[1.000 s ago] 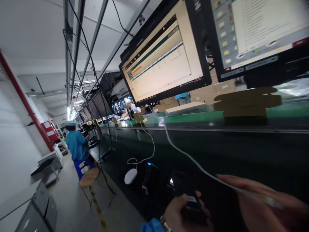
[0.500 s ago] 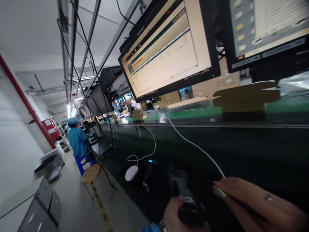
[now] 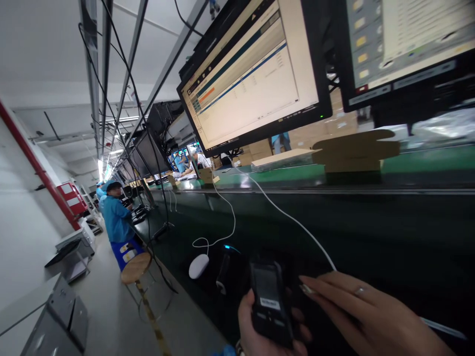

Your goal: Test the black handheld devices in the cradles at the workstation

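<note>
Holding the black handset [image 3: 269,301] clamped in my left hand [image 3: 260,329]; it seems rigid and light. My right hand [image 3: 367,316], fingers loose, touches its side near the desk's [image 3: 371,237] front edge.

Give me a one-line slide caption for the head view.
Left hand holds a black handset; right hand reaches beside it.

Two lit monitors [image 3: 256,79] are hanging above the green conveyor belt [image 3: 426,165], where a flat cardboard box [image 3: 352,151] is lying. A white mouse [image 3: 198,266] is resting on the dark counter [image 3: 371,222]. A co-worker in blue [image 3: 116,217] is sitting beside a round wooden stool [image 3: 135,267].
</note>
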A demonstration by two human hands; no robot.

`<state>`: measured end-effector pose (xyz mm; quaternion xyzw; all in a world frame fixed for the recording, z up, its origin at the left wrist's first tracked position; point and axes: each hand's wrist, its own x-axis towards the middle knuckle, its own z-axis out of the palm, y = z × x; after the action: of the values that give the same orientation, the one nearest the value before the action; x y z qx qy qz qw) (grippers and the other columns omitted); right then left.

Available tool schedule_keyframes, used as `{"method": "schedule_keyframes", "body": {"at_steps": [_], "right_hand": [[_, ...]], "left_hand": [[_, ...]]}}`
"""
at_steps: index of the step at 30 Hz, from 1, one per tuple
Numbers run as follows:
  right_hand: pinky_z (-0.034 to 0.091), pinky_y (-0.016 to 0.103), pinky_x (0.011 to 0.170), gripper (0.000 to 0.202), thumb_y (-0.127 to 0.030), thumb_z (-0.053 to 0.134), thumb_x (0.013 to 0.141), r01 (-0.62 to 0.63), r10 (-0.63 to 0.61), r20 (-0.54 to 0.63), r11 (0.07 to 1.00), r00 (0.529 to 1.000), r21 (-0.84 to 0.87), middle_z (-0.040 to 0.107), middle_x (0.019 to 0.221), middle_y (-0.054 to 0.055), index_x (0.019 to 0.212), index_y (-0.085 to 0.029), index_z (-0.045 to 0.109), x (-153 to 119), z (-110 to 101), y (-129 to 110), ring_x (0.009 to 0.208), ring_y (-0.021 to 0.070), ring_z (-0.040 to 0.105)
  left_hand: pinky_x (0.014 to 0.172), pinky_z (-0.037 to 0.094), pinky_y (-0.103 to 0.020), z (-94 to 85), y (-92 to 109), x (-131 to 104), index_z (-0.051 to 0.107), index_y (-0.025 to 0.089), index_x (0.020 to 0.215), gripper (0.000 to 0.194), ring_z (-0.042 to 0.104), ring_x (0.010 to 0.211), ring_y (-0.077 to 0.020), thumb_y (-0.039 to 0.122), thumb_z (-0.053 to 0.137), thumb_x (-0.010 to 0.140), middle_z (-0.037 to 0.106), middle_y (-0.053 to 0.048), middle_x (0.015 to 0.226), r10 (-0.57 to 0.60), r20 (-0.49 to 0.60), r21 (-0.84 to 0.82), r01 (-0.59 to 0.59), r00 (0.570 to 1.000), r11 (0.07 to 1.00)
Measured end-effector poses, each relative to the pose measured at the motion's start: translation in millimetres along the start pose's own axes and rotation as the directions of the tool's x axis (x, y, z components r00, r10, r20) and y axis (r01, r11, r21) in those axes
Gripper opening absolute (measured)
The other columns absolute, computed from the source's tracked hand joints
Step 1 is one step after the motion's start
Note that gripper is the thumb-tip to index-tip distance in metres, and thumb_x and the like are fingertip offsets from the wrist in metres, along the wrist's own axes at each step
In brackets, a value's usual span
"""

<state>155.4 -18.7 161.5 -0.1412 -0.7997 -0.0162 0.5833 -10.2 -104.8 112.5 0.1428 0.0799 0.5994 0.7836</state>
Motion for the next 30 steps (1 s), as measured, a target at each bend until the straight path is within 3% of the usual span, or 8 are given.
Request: {"method": "schedule_keyframes", "body": {"at_steps": [5, 11, 17, 21, 23, 25, 27, 30], "right_hand": [[0.050, 0.009, 0.072, 0.025, -0.018, 0.042, 0.097, 0.068, -0.067, 0.039, 0.997, 0.997, -0.033, 0.062, 0.088, -0.001, 0.099, -0.018, 0.067, 11, -1, -14, 0.080, 0.0013, 0.059], [0.046, 0.015, 0.077, 0.022, -0.011, 0.055, 0.090, -0.170, 0.148, 0.146, 0.973, 0.978, 0.154, 0.064, 0.091, -0.005, 0.100, -0.024, 0.070, 5, 6, -24, 0.085, 0.0046, 0.056], [0.036, 0.022, 0.080, 0.022, -0.009, 0.049, 0.091, -0.297, 0.226, 0.314, 0.933, 0.922, 0.203, 0.064, 0.092, -0.003, 0.088, -0.020, 0.068, -1, 10, -28, 0.085, 0.0065, 0.052], [0.031, 0.024, 0.082, 0.022, -0.012, 0.047, 0.092, -0.335, 0.206, 0.446, 0.913, 0.871, 0.231, 0.063, 0.087, -0.004, 0.088, -0.020, 0.067, -5, 16, -29, 0.084, 0.0077, 0.050], [0.030, 0.025, 0.082, 0.022, -0.012, 0.047, 0.092, -0.365, 0.229, 0.481, 0.907, 0.846, 0.210, 0.063, 0.088, -0.004, 0.087, -0.020, 0.067, -7, 18, -30, 0.084, 0.0084, 0.050], [0.031, 0.025, 0.081, 0.022, -0.012, 0.046, 0.092, -0.408, 0.277, 0.504, 0.897, 0.818, 0.170, 0.062, 0.090, -0.002, 0.086, -0.018, 0.066, -6, 20, -32, 0.085, 0.0097, 0.050], [0.032, 0.025, 0.081, 0.023, -0.010, 0.045, 0.090, -0.424, 0.291, 0.536, 0.895, 0.792, 0.141, 0.062, 0.092, 0.000, 0.086, -0.017, 0.067, -6, 20, -35, 0.086, 0.0107, 0.050], [0.033, 0.026, 0.080, 0.027, -0.005, 0.046, 0.087, -0.375, 0.266, 0.536, 0.921, 0.801, 0.105, 0.063, 0.096, -0.001, 0.091, -0.018, 0.068, -7, 21, -37, 0.085, 0.0110, 0.049]], "left_hand": [[0.064, 0.052, -0.017, 14.8, 9, -10, 0.067, 0.007, 0.117, 0.064, 0.065, 0.077, -0.0152, 0.038, 0.092, 0.067, 0.063, -0.009, 0.091, -0.053, 0.060, -0.075, 0.058, 0.997, 0.996], [0.074, 0.056, -0.021, 11.9, 18, -9, 0.066, 0.009, 0.123, 0.051, 0.067, 0.086, -0.0176, 0.042, 0.078, 0.085, 0.065, -0.012, 0.099, -0.032, 0.162, -0.006, 0.033, 0.986, 0.999], [0.071, 0.058, -0.022, 4.3, 19, -7, 0.065, 0.010, 0.125, 0.051, 0.068, 0.084, -0.0197, 0.046, 0.072, 0.090, 0.068, -0.014, 0.098, -0.047, 0.163, 0.046, 0.040, 0.986, 0.998], [0.054, 0.053, -0.020, -4.7, 16, -4, 0.068, 0.008, 0.120, 0.050, 0.065, 0.062, -0.0170, 0.046, 0.074, 0.088, 0.066, -0.013, 0.078, 0.069, -0.014, 0.021, -0.068, 0.998, 0.997], [0.046, 0.051, -0.022, 0.7, 13, -2, 0.071, 0.008, 0.115, 0.057, 0.064, 0.057, -0.0195, 0.059, 0.056, 0.094, 0.064, -0.014, 0.074, 0.093, -0.176, -0.040, -0.102, 0.980, 0.994], [0.037, 0.045, -0.022, 14.4, 9, 1, 0.074, 0.005, 0.104, 0.073, 0.061, 0.050, -0.0205, 0.065, 0.034, 0.098, 0.063, -0.015, 0.069, 0.103, -0.374, -0.079, -0.142, 0.922, 0.987], [0.030, 0.036, -0.020, 29.6, 4, 5, 0.074, 0.002, 0.091, 0.079, 0.056, 0.041, -0.0189, 0.064, 0.026, 0.100, 0.059, -0.016, 0.061, 0.137, -0.511, -0.043, -0.184, 0.848, 0.982], [0.032, 0.037, -0.021, 36.7, 1, 7, 0.073, 0.000, 0.087, 0.072, 0.053, 0.040, -0.0173, 0.057, 0.031, 0.102, 0.058, -0.015, 0.061, 0.235, -0.546, 0.053, -0.246, 0.804, 0.968]]}}
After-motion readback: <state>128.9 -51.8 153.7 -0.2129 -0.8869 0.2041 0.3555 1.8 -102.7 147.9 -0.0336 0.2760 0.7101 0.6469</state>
